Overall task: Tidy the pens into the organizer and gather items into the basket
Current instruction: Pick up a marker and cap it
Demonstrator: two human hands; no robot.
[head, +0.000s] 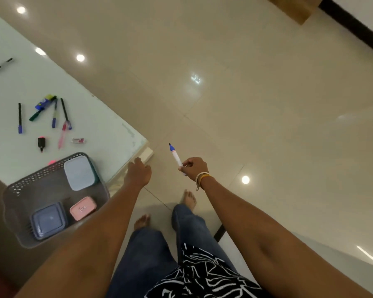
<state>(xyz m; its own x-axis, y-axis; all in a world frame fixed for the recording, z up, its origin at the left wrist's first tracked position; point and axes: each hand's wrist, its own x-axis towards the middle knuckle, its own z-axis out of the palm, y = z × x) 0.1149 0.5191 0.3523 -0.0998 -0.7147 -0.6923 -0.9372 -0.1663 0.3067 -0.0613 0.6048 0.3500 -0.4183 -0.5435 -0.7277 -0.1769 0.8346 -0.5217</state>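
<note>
My right hand [194, 168] is out over the floor, shut on a white marker with a blue cap [176, 157] that points up and away. My left hand [138, 172] rests with fingers spread at the near corner of the pale glass table [108, 117], holding nothing. Several pens [55, 115] lie loose on the table to the left, with a pink pen [62, 136], a black-and-pink highlighter [41, 144] and one black pen [1, 65] farther back. A grey perforated basket [19, 190] sits at the table's near edge. No organizer is in view.
In the basket lie a pale blue lidded box [79, 173], a dark blue lidded box [49, 220] and a pink case [83, 207]. A small clear item [78, 140] lies by the pens. Glossy tiled floor [246, 104] spreads to the right; my bare feet [190, 200] stand beside the table corner.
</note>
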